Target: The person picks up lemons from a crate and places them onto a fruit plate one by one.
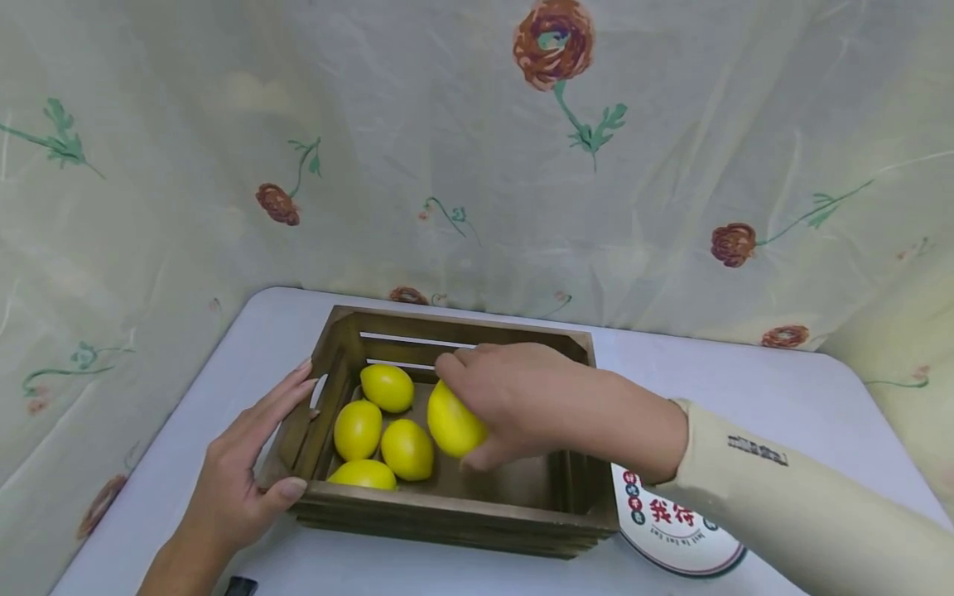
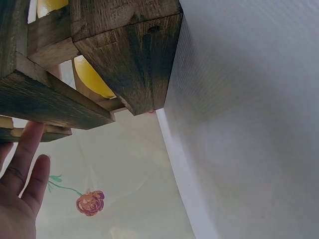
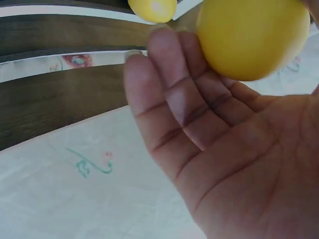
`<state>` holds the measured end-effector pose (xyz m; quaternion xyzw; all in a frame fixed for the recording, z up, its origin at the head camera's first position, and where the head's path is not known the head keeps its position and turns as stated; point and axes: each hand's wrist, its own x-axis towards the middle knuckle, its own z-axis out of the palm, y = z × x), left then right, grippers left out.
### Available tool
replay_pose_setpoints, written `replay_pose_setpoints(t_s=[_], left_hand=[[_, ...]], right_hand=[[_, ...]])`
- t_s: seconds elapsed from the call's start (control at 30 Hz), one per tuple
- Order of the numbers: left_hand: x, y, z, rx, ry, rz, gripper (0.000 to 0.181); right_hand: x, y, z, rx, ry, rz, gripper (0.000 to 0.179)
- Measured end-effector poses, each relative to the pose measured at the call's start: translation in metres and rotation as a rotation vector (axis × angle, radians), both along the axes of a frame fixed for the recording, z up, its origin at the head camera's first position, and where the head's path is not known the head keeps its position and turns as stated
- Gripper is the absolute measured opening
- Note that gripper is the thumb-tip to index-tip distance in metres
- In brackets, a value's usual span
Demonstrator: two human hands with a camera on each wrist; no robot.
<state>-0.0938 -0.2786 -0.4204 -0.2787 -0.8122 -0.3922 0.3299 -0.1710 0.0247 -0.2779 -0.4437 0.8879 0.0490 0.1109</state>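
Observation:
My right hand (image 1: 514, 397) holds a yellow lemon (image 1: 453, 420) between thumb and fingers, over the middle of a brown wooden slatted crate (image 1: 447, 507). In the right wrist view the same lemon (image 3: 254, 37) sits against the fingers near the thumb. Several more lemons (image 1: 358, 430) lie together in the left half of the crate. My left hand (image 1: 242, 472) rests against the crate's left end, its fingers mostly straight along that side and the thumb by the front left corner. From the left wrist, fingertips (image 2: 32, 132) touch a lower slat.
A round white plate (image 1: 678, 538) with red lettering lies right of the crate, partly under the right forearm. The crate stands on a white table (image 1: 186, 372). Flower-printed cloth (image 1: 417, 124) hangs behind and at the sides. A small black object (image 1: 241, 586) shows at the bottom edge.

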Motion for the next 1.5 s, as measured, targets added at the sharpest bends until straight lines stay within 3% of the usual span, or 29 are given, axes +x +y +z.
replay_pose_setpoints(t_s=[0.23,0.43,0.63,0.93,1.33,1.5], left_hand=[[0.000,0.001,0.001,0.012,0.008,-0.019,0.082],[0.000,0.002,0.002,0.005,0.009,-0.018,0.083],[0.000,0.002,0.004,-0.006,0.003,-0.020,0.084],[-0.001,0.003,0.003,-0.005,-0.004,-0.022,0.084],[0.001,0.003,0.000,-0.001,-0.010,-0.008,0.083],[0.001,0.003,-0.001,0.003,-0.015,-0.013,0.082]], right_hand=[[0.004,0.025,0.004,-0.209,-0.005,0.005,0.074],[0.007,0.042,0.005,-0.289,0.005,0.005,0.083],[0.012,0.057,0.001,-0.343,0.008,0.025,0.082],[0.025,0.083,-0.005,-0.402,-0.017,-0.051,0.081],[0.049,0.113,-0.010,-0.450,0.019,-0.106,0.083],[0.060,0.124,-0.012,-0.451,0.074,-0.111,0.084]])
